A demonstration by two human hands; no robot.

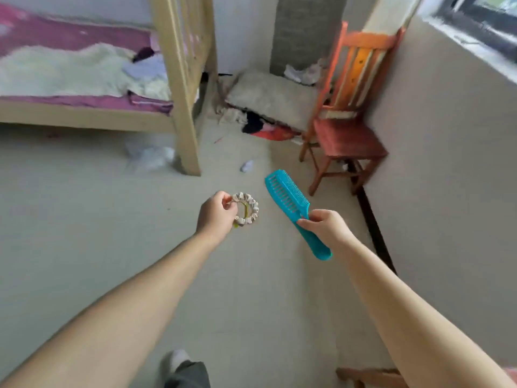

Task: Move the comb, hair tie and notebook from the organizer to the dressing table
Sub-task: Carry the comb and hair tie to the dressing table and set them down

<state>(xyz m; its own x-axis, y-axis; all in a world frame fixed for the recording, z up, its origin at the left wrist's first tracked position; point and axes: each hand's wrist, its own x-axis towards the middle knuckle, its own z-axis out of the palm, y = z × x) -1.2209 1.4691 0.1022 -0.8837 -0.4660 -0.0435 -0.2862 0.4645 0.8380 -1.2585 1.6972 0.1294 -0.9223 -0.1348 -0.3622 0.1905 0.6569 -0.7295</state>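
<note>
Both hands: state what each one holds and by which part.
The left hand pinches the hair tie by its left rim. The right hand grips the blue comb partway along its handle, teeth end pointing up and away.

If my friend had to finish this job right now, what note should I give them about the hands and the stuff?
Left hand: pinching the hair tie, held in the air over the floor.
Right hand: gripping the blue comb at mid-handle, teeth end pointing away.
Notebook, organizer and dressing table: not in view.
Done: comb and hair tie are picked up and in hand.
Left: set both on the dressing table, then probably fetch the notebook and bring it there too.
Nearby: wooden chair ahead on the right, bed on the left.
</note>
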